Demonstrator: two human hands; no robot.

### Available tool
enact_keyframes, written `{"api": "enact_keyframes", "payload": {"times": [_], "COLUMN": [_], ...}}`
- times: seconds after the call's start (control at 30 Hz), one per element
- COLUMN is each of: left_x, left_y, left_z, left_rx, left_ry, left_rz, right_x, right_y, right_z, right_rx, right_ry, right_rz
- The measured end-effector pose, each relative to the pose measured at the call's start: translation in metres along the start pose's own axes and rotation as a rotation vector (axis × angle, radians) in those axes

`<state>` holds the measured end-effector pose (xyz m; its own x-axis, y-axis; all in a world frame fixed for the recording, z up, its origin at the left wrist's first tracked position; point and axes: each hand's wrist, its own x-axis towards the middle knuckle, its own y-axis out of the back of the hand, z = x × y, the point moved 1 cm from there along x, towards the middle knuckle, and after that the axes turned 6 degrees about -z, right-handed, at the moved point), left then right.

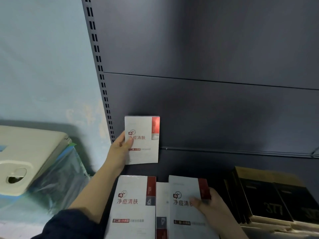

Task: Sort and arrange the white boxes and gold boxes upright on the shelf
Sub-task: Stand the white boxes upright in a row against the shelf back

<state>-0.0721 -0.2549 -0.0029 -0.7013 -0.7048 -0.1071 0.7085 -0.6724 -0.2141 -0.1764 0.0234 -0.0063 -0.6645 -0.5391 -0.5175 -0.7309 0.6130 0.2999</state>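
Box (145, 152) upright, shelf (189, 168) left end; left hand (120, 146) grips its edge

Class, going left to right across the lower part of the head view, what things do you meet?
A cream appliance → left white box → right white box → right hand gripping that box → gold boxes.

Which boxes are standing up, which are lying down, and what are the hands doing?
Back white box: upright at the back of the shelf, held by left hand.
Left white box: lying flat, untouched.
Middle white box: lying flat, partly covered.
Right white box: overlapping the middle one, gripped by right hand.
Gold boxes: lying stacked, untouched.
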Motion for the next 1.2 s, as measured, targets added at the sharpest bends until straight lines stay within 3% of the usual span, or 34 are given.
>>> {"api": "enact_keyframes", "payload": {"times": [0.33,0.57,0.73,0.8,0.93,1.1,1.2], "left_x": [0.027,0.026,0.017,0.013,0.007,0.008,0.006], "left_y": [0.006,0.012,0.012,0.006,-0.003,0.001,0.0], "left_z": [-0.003,0.0,0.004,0.006,0.004,-0.007,-0.006], "left_rx": [0.086,0.109,0.128,0.064,0.01,-0.005,0.076], "left_ry": [-0.06,0.0,-0.011,0.038,0.096,0.105,0.078], "left_rz": [0.139,0.057,0.206,0.21,0.123,0.037,0.008], "right_x": [0.005,0.014,0.056,0.077,0.106,0.114,0.117], "right_y": [0.008,-0.007,-0.054,-0.077,-0.106,-0.126,-0.127], "right_z": [-0.006,-0.069,-0.118,-0.12,-0.125,-0.13,-0.129], "right_rx": [-0.027,0.259,0.358,0.31,0.173,0.057,0.016], "right_ry": [0.133,0.423,0.488,0.486,0.473,0.459,0.475], "right_rz": [0.053,0.058,-0.072,-0.082,0.096,0.021,0.065]}}
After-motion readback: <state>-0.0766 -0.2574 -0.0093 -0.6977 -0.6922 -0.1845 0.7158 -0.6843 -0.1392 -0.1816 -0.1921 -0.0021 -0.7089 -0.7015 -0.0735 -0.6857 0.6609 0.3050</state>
